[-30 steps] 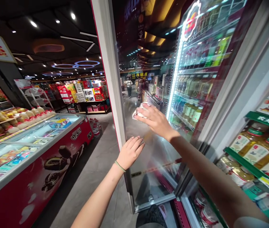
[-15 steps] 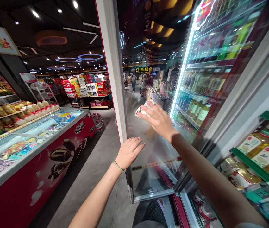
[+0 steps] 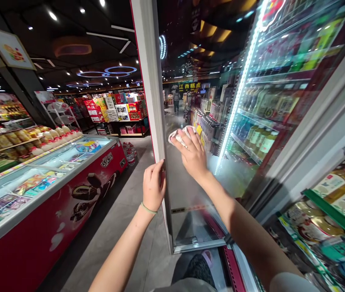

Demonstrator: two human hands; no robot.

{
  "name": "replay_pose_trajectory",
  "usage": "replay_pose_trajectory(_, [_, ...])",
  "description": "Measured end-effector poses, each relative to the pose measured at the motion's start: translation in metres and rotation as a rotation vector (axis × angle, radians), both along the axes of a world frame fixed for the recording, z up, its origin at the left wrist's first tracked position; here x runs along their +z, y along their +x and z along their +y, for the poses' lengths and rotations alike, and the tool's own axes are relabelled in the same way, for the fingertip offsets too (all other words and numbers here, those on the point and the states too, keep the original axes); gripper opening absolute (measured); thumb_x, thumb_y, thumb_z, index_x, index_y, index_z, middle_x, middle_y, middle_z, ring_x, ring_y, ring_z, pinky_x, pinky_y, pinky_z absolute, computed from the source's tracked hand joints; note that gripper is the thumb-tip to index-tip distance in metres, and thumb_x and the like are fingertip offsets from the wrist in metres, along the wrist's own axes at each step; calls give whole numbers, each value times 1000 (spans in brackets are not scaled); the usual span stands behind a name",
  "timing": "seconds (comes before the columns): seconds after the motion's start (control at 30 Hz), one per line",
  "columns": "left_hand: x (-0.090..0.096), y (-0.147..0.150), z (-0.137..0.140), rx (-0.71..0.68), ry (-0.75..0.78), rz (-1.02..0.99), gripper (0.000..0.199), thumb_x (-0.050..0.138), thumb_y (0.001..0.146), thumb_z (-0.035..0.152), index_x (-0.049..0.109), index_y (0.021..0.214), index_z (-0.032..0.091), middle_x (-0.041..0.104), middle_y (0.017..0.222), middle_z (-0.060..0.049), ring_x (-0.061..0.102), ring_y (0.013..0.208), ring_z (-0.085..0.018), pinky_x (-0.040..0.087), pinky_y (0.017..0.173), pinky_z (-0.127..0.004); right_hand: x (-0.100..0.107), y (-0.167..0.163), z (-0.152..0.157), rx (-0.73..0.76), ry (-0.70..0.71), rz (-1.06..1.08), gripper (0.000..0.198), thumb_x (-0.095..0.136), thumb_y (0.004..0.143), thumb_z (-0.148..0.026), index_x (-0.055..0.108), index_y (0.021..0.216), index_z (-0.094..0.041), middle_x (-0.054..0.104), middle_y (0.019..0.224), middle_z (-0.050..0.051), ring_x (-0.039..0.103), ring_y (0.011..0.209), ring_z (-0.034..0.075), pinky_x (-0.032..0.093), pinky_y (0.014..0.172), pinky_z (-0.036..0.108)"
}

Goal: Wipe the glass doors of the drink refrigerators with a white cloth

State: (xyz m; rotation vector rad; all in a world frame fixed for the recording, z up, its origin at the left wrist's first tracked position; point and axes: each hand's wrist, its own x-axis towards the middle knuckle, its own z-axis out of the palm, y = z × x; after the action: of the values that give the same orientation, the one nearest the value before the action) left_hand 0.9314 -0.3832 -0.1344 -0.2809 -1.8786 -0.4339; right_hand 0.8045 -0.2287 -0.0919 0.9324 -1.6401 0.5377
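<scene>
A glass fridge door [image 3: 187,227] with a pale metal frame stands swung out in front of me. My left hand [image 3: 154,184] is at its outer vertical edge, fingers curled over the frame [image 3: 152,89]. With fingers spread over a crumpled white cloth [image 3: 175,136], my right hand [image 3: 193,156] presses it against the glass, close to the frame. Part of the cloth is hidden under the fingers. A cloudy patch [image 3: 239,174] shows on the glass right of my right wrist.
On the left a red chest freezer [image 3: 53,219] holds packaged goods. Stacked gift boxes [image 3: 117,107] stand farther back. At right, shelves carry jars [image 3: 339,198] with green price strips. Bottles [image 3: 262,142] show through or in the glass. My foot [image 3: 207,259] is below the door.
My right hand and the cloth have moved left across the glass toward the frame. My left hand has shifted slightly left, its fingers now curled at the door's edge. The view has turned slightly.
</scene>
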Motion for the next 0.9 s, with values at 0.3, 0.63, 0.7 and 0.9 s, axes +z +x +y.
replay_pose_trajectory(0.3, [-14, -6, 3, -29, 105, -48, 67, 52, 97, 10, 35, 160, 27, 54, 119, -10, 60, 108, -18, 55, 97, -35, -65, 10, 2, -51, 85, 65, 58, 51, 101, -7, 56, 147, -41, 60, 150, -4, 35, 155, 18, 30, 132, 42])
replay_pose_trajectory(0.63, [-18, -9, 1, -26, 93, -57, 71, 51, 98, 10, 29, 163, 29, 53, 118, -10, 58, 107, -18, 54, 97, -36, -105, 17, -20, -47, -24, 19, 55, 51, 98, -5, 62, 143, -34, 62, 148, 1, 35, 156, 21, 33, 129, 45])
replay_pose_trajectory(0.7, [-20, -9, 1, -28, 91, -55, 71, 50, 98, 10, 29, 163, 30, 53, 117, -10, 58, 107, -18, 54, 97, -37, -118, 17, -15, -36, 18, 39, 55, 52, 96, -3, 64, 141, -34, 64, 146, 1, 38, 154, 20, 34, 129, 43])
replay_pose_trajectory(0.9, [-24, -13, 3, 8, 130, -42, 71, 50, 98, 11, 28, 163, 30, 53, 117, -10, 57, 109, -20, 54, 97, -38, -85, 16, -24, -116, -24, -84, 60, 51, 99, -8, 53, 151, -39, 52, 158, 0, 30, 158, 24, 29, 131, 49])
